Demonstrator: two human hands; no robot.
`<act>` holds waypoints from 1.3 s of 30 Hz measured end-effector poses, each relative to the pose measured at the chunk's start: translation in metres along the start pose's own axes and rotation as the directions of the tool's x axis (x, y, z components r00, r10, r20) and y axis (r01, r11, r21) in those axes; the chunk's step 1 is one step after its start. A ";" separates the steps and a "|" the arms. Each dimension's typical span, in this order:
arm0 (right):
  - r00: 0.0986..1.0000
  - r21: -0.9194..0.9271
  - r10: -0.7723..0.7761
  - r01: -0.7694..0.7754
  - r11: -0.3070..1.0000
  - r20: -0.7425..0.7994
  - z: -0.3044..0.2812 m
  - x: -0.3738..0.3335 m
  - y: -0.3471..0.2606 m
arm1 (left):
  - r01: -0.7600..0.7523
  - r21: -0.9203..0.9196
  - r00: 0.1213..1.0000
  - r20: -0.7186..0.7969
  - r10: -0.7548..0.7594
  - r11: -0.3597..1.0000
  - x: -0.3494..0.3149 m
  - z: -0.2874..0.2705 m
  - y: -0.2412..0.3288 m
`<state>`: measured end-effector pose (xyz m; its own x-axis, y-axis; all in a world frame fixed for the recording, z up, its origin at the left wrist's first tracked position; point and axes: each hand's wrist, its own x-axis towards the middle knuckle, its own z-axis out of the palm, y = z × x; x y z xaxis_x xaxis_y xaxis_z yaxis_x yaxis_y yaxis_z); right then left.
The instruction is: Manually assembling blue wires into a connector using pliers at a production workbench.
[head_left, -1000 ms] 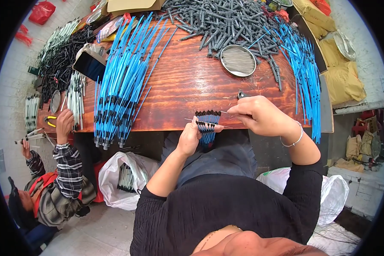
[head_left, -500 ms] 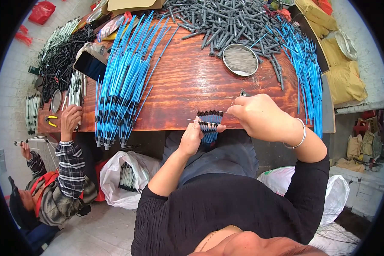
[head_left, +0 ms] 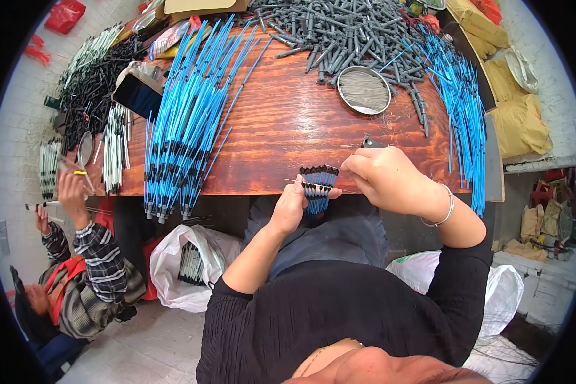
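My left hand (head_left: 289,208) is closed round a small fanned bundle of thin blue rods (head_left: 317,203) with black fittings at their upper ends, held at the table's front edge above my lap. A thin wire (head_left: 294,181) crosses the bundle and sticks out on both sides. Just right of the bundle's top, my right hand (head_left: 381,176) pinches with thumb and forefinger. Whatever lies between those fingertips is too fine to make out. Beyond that hand, a small dark metal piece (head_left: 368,141) lies on the table.
A round dish of thin wires (head_left: 364,91) stands below a heap of grey plastic parts (head_left: 345,35). Blue rods lie in piles at left (head_left: 189,121) and right (head_left: 464,109). A phone (head_left: 137,95) leans beside the left pile. A co-worker's hand (head_left: 73,192) is at far left.
My right hand has shifted slightly downward beside the bundle; my left keeps its hold. The co-worker's near hand has left the white rods and moved left and down, to beside the yellow-handled tool.
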<state>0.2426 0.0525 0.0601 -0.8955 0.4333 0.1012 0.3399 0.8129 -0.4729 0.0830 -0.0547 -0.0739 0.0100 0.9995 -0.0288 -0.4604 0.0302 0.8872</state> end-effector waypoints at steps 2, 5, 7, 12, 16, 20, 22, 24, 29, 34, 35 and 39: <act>1.000 0.014 -0.012 0.012 1.000 -0.018 0.004 0.001 0.002 | 0.032 0.030 0.999 0.018 -0.032 0.999 -0.001 -0.004 0.005; 0.998 0.040 -0.029 0.032 0.999 -0.053 0.003 0.003 0.003 | 0.096 0.088 0.993 0.054 -0.101 0.991 -0.002 -0.009 0.010; 0.999 -0.044 -0.030 0.030 0.999 0.023 -0.007 0.007 -0.002 | 0.077 0.070 0.993 0.083 -0.083 0.995 -0.002 -0.008 0.012; 0.995 -0.120 -0.054 0.064 0.991 0.086 -0.015 0.011 -0.006 | 0.102 0.052 0.990 0.087 -0.107 0.993 -0.004 -0.003 0.024; 0.998 -0.102 -0.052 0.055 0.993 0.035 -0.006 0.011 -0.002 | 0.126 0.046 0.988 0.078 -0.130 0.991 -0.005 -0.006 0.023; 0.998 -0.102 -0.068 0.069 0.992 0.015 -0.007 0.013 -0.007 | 0.118 -0.051 0.989 0.092 -0.113 0.992 -0.005 -0.006 0.017; 0.998 -0.121 -0.068 0.069 0.990 0.013 -0.008 0.015 -0.011 | 0.108 -0.030 0.991 0.086 -0.106 0.994 -0.006 -0.008 0.012; 0.998 -0.158 -0.067 0.068 0.985 0.011 -0.008 0.017 -0.015 | 0.090 0.011 0.993 0.075 -0.091 0.996 -0.006 -0.012 0.008; 0.996 -0.146 -0.092 0.089 0.985 -0.016 -0.008 0.022 -0.008 | 0.055 0.056 0.993 0.101 -0.061 0.997 -0.003 -0.016 0.004; 1.000 -0.184 0.000 0.000 0.983 0.002 -0.020 0.008 0.005 | 0.052 -0.012 0.997 0.050 -0.051 0.999 -0.002 -0.011 0.013; 1.000 -0.161 -0.005 0.008 0.987 0.022 -0.023 0.005 0.004 | 0.080 0.024 0.994 0.069 -0.082 0.996 -0.003 -0.015 0.014; 1.000 -0.174 -0.030 0.031 0.984 0.006 -0.027 0.008 0.001 | 0.088 0.073 0.992 0.082 -0.094 0.993 -0.004 -0.022 0.013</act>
<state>0.2431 0.0672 0.0837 -0.9071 0.4062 0.1101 0.3570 0.8812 -0.3097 0.0574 -0.0585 -0.0729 0.1261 0.9892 -0.0744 -0.3914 0.1185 0.9125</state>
